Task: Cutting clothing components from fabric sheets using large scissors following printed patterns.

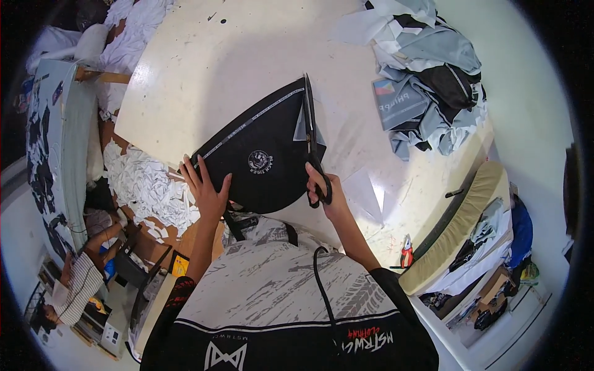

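On the white table lies a black fabric piece (247, 139) with a curved lower edge, a light round emblem and a pale strip along its upper edge. My left hand (210, 196) rests on its left part, fingers spread. In my right hand (331, 193) is a pair of scissors (310, 123), gripped by the black handles. Its blades point away from me along the fabric's right side, and look nearly closed. A grey patch of cloth shows beside the blades; whether they are cutting through the fabric I cannot tell.
A heap of grey, black and white fabric (433, 86) covers the table's far right. Red-handled pliers or snips (406, 252) lie near a beige padded board (461, 229). White scraps (151, 188) litter the floor at left, where another person (77, 281) is.
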The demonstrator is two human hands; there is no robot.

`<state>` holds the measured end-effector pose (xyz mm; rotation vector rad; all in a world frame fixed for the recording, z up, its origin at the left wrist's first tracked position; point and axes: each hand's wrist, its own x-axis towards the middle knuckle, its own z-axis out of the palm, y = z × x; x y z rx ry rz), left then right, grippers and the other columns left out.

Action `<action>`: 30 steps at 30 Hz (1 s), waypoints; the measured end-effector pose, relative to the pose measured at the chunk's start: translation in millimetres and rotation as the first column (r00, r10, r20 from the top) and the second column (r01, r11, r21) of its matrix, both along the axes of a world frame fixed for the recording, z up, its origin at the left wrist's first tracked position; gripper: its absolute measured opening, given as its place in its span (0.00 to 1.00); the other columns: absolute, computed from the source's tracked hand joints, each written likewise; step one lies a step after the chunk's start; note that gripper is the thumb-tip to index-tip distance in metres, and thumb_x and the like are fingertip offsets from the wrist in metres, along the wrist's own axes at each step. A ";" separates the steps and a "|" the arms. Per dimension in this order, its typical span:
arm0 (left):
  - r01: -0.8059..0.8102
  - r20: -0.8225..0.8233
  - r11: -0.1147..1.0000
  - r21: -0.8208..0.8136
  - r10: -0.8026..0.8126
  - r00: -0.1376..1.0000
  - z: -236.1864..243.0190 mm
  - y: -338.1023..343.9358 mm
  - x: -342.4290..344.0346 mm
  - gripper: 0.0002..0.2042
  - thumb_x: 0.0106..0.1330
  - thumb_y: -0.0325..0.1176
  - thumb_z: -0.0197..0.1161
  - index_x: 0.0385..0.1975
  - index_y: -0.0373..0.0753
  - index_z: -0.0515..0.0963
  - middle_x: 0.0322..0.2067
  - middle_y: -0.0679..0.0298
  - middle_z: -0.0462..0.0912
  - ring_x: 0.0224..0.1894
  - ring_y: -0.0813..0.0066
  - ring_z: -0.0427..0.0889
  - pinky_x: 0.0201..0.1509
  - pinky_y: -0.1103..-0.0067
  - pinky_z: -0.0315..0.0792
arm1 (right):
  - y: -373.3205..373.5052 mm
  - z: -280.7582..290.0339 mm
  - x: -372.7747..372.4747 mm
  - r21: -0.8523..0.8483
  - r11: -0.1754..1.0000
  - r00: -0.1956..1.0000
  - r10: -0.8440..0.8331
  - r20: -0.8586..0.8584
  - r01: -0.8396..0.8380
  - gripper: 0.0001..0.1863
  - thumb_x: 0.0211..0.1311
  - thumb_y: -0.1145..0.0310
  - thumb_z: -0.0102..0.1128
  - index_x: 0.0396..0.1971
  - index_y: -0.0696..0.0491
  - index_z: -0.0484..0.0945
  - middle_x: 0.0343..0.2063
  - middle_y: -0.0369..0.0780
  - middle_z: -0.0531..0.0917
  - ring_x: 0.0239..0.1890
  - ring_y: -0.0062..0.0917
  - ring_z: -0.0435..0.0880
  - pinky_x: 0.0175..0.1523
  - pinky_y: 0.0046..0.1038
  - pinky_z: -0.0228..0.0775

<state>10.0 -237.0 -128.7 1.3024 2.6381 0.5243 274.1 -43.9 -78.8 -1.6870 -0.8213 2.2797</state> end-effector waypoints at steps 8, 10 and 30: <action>-0.011 -0.039 1.000 -0.007 0.011 0.999 2.4 -3.9 4.1 0.45 0.69 0.55 0.70 0.81 0.44 0.57 0.82 0.43 0.43 0.83 0.33 0.41 0.80 0.42 0.47 | -15.1 3.9 15.2 0.065 0.998 0.999 -0.026 0.033 0.024 0.29 0.68 0.43 0.72 0.19 0.50 0.73 0.16 0.32 0.72 0.16 0.18 0.71 0.24 0.24 0.60; -0.022 -0.068 0.999 -0.024 0.020 0.997 4.2 -5.7 5.2 0.45 0.69 0.57 0.69 0.81 0.45 0.58 0.82 0.43 0.43 0.83 0.34 0.41 0.79 0.40 0.46 | -28.3 1.5 29.1 0.089 0.994 0.997 -0.073 0.018 0.071 0.28 0.68 0.44 0.72 0.20 0.50 0.74 0.17 0.31 0.72 0.16 0.18 0.71 0.25 0.24 0.60; 0.212 -0.199 0.965 0.155 -0.180 0.963 -16.7 41.7 76.5 0.38 0.72 0.64 0.60 0.75 0.47 0.69 0.81 0.45 0.49 0.83 0.41 0.47 0.80 0.40 0.40 | -159.9 5.9 160.2 0.608 0.751 0.814 -0.170 0.555 -0.258 0.16 0.65 0.65 0.72 0.35 0.65 0.83 0.24 0.42 0.82 0.28 0.25 0.76 0.37 0.31 0.70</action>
